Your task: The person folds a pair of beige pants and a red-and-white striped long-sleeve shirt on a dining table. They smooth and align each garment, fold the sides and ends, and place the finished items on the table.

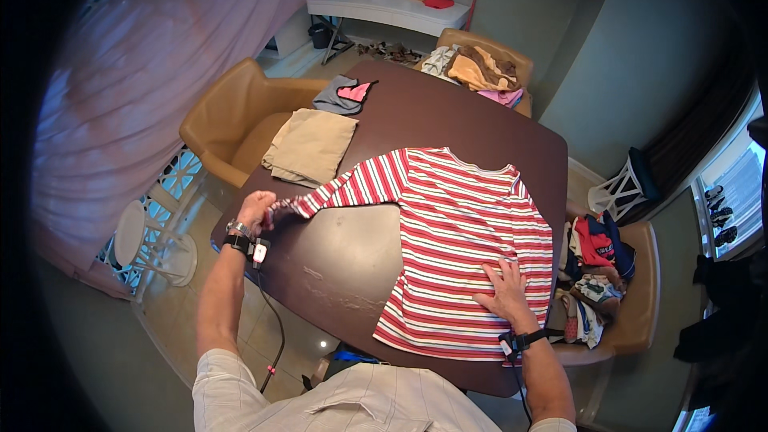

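A red-and-white striped long-sleeved shirt point(460, 232) lies spread on the dark brown table point(344, 252), its neckline toward the far side. My left hand point(257, 212) grips the cuff end of the left-hand sleeve, which stretches out to the table's left edge. On the lower right of the shirt's body my right hand point(504, 290) rests flat with its fingers spread. The other sleeve lies along the shirt's right side. Beyond my left hand sits a folded beige cloth point(310, 146), and farther back a grey and pink folded piece point(346, 94).
Tan armchairs stand around the table: one at the left point(232, 104), one at the far end with a clothes pile point(484, 70), one at the right with more clothes point(596, 272). A white stool point(156, 244) stands at the left. A white desk point(388, 10) is at the back.
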Tool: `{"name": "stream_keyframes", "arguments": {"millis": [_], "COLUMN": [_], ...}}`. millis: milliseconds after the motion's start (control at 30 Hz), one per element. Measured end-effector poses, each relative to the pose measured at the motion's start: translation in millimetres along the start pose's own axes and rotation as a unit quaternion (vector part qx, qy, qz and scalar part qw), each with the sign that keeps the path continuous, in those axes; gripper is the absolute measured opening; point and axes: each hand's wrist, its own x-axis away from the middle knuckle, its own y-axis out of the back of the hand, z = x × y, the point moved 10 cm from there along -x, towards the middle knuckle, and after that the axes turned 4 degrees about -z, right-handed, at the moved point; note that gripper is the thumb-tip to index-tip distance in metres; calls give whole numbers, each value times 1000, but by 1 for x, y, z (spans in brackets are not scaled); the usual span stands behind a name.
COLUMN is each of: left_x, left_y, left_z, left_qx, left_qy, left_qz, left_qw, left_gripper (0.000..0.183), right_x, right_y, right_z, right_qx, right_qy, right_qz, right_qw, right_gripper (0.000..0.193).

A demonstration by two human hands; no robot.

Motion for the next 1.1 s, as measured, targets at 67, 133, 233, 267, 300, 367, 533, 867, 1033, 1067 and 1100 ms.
{"name": "stream_keyframes", "arguments": {"millis": [67,133,233,267,300,367,533,867,1033,1067,1100], "left_x": [-1,24,60,75,88,108,104,39,12,6,4], "left_y": [9,53,-40,-55,-67,-72,-52,-21,14,18,24], "left_z": [41,7,-20,-29,-33,-29,-10,-34,26,37,46], "left_qx": [-54,-365,-400,-400,-406,-434,-474,-48,54,38,26], "left_qy": [82,-222,-360,-411,-429,-457,-460,-196,27,53,74], "left_qz": [-29,-236,-177,-140,-116,-98,-131,-49,-66,-72,-68], "left_qw": [995,873,824,807,799,770,739,978,996,995,995], "left_gripper": [13,19,32,36,37,40,28,28,24,24,24], "right_x": [1,-4,6,5,5,6,3,6,3,3,2], "right_y": [1,-3,5,5,4,2,1,4,-1,-2,-2], "right_z": [-2,11,-12,-13,-15,-12,-8,-10,-3,-3,-1], "right_qx": [3,-5,6,4,3,-6,-2,2,-7,-7,-8], "right_qy": [-5,15,-10,-13,-17,-11,-4,-5,22,24,27], "right_qz": [-1,3,-9,-6,-7,-3,0,-13,-26,-28,-31], "right_qw": [1000,1000,1000,1000,1000,1000,1000,1000,999,999,999], "right_gripper": [96,95,94,94,94,94,94,94,93,93,93]}}
